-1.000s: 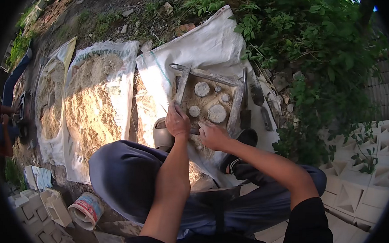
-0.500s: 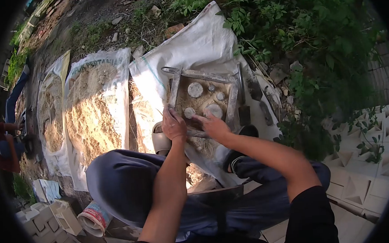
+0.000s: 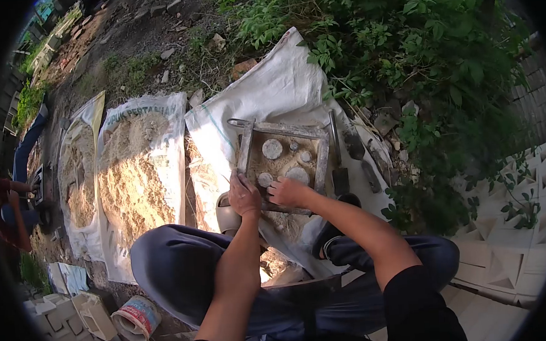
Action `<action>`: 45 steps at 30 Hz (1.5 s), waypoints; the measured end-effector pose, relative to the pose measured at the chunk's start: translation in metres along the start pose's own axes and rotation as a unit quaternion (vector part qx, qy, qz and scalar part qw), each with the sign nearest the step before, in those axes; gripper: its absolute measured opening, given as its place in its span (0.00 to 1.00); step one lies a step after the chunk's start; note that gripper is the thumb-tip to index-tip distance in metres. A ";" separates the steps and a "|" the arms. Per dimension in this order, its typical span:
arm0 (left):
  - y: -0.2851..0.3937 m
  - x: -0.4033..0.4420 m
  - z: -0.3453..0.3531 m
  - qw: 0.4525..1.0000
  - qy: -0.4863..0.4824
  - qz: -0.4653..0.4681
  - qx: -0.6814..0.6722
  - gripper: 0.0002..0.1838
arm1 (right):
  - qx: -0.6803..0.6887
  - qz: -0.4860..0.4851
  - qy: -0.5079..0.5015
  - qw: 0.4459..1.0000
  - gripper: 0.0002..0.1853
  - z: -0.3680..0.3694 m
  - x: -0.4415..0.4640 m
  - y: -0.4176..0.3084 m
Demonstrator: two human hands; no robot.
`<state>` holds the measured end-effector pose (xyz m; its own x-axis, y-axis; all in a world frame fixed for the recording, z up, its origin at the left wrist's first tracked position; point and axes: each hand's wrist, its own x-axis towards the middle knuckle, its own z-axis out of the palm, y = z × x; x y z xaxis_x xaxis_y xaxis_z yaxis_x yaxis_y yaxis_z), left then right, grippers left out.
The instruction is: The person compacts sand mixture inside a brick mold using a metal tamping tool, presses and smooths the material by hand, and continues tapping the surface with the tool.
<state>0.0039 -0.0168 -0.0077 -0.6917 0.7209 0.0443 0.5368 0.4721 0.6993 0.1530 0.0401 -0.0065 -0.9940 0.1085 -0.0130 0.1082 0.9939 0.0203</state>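
A wooden frame [image 3: 323, 154] holds packed sand with several round grey discs in it, such as the large disc [image 3: 272, 149] at the back left. At the near left corner, my left hand [image 3: 244, 195] is closed round the frame's side. My right hand [image 3: 288, 193] is over the near part of the sand, its fingers bent down close to a small disc [image 3: 265, 179]. Its fingertips are partly hidden, so whether they pinch anything cannot be made out. The frame lies on a white woven sack [image 3: 274, 84].
Right of the frame lie a trowel [image 3: 340, 179] and another hand tool [image 3: 370, 174]. Sacks of sand [image 3: 139, 177] spread to the left. A white bucket [image 3: 136, 319] stands near my left knee. Far left, another person [image 3: 17, 211] crouches. Plants and pale blocks [image 3: 499, 251] border the right.
My right hand has drawn back and left from the near right disc, and its fingers have curled in. My left hand stays at the frame's corner. The whole view has shifted a little.
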 end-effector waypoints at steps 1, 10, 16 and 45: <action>-0.003 0.000 0.001 1.000 0.000 -0.005 0.004 0.18 | -0.007 0.003 -0.008 1.000 0.03 0.000 0.001 0.000; -0.003 -0.001 0.003 1.000 0.021 0.012 -0.003 0.17 | 0.015 0.015 0.022 1.000 0.05 -0.010 -0.001 -0.004; 0.000 -0.001 0.001 1.000 0.014 -0.004 -0.010 0.16 | 0.136 0.181 0.111 0.968 0.05 -0.069 -0.020 0.010; 0.008 -0.001 -0.003 1.000 -0.002 -0.008 0.019 0.17 | 0.233 0.510 -0.089 0.823 0.22 -0.046 -0.035 0.039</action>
<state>0.0070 -0.0152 -0.0001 -0.6992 0.7143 0.0306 0.5429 0.5026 0.6729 0.1916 0.0745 0.0404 -0.3689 0.8507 -0.3744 0.9204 0.2783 -0.2745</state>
